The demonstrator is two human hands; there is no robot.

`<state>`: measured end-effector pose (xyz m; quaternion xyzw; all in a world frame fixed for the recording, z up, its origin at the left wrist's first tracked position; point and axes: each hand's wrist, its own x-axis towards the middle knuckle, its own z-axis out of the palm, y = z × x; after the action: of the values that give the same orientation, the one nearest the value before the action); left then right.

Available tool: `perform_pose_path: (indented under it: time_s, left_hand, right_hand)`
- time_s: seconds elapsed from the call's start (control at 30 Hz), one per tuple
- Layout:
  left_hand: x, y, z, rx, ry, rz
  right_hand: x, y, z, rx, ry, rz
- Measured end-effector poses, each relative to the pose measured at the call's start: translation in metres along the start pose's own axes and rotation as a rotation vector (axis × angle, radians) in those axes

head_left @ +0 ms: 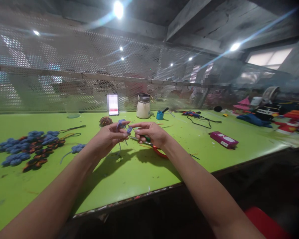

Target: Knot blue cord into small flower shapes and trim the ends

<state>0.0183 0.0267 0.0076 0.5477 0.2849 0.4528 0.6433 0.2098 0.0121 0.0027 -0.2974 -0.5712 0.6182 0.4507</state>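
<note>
We pinch a small blue crochet piece [129, 130] between the thumb and fingers of our left hand [107, 136], while our right hand [151, 132] grips a green-handled crochet hook [147, 138] right beside it. The piece sits between our fingertips, above the green table [139, 176]; orange-red-handled scissors [160, 153] show below our right hand.

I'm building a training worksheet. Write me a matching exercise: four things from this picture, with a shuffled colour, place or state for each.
Things:
1. Phone
2. Piece of yarn work
3. Flask
4. Small jar

Descriptions:
A. Cream body, dark lid
B. Bright turquoise blue
C. Screen lit
D. Held by the left hand

Pairs: 1-C, 2-D, 3-A, 4-B
</note>
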Motion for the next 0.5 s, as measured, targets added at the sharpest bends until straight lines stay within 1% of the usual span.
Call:
perform_pose_path:
  time_s: [0.17, 0.5]
  left_hand:
    - [-0.0011, -0.0007, 0.0017, 0.012, -0.002, 0.022]
    - [0.0011, -0.0011, -0.0017, -0.025, 0.045, 0.072]
  right_hand:
    - [-0.0005, -0.0032, 0.0025, 0.012, 0.052, 0.02]
    - [-0.0016, -0.0035, 0.0015, 0.006, 0.035, 0.014]
